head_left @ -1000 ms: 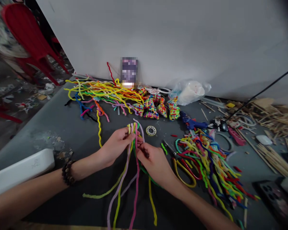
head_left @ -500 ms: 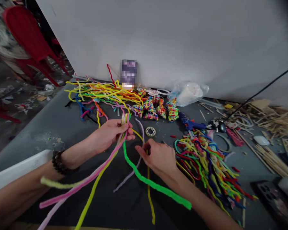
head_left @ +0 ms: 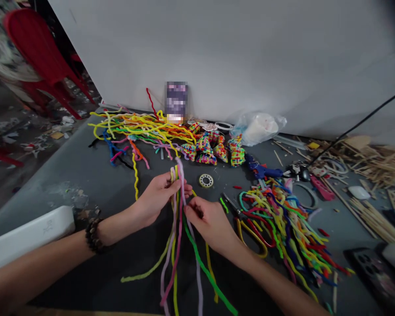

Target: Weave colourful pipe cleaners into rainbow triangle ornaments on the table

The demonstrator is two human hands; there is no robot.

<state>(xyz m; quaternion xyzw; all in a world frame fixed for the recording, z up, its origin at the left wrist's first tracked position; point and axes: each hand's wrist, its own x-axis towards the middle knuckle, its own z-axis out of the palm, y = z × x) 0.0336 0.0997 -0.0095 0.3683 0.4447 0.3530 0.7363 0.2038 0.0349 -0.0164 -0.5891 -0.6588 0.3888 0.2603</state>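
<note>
My left hand (head_left: 159, 193) is closed, thumb over fingers, on a bundle of fuzzy pipe cleaners whose short ends stick up above the grip. From it hang a green pipe cleaner (head_left: 206, 269), a pink one (head_left: 175, 270), a pale yellow one (head_left: 148, 274) and several others, lilac and yellow. A lilac pipe cleaner (head_left: 181, 175) stands at the front of the bundle. Just right of it, my right hand (head_left: 213, 226) pinches that lilac strand below the left fingers. The right fingertips are partly hidden. Scissors (head_left: 256, 239) with red and yellow handles lie beyond my right wrist.
Long pipe cleaners (head_left: 134, 127) are heaped at the back left, beside woven multicolour pieces (head_left: 206, 149). A tape roll (head_left: 206, 180) lies ahead. Rightward are a blue glue gun (head_left: 265, 170), a mixed pipe cleaner pile (head_left: 289, 224), wooden sticks (head_left: 378, 215) and a phone (head_left: 375, 272).
The lilac strand has come up against the front of the bundle. My right hand has moved left to it, uncovering the scissors. The hanging ends have swung rightward and now hang more steeply.
</note>
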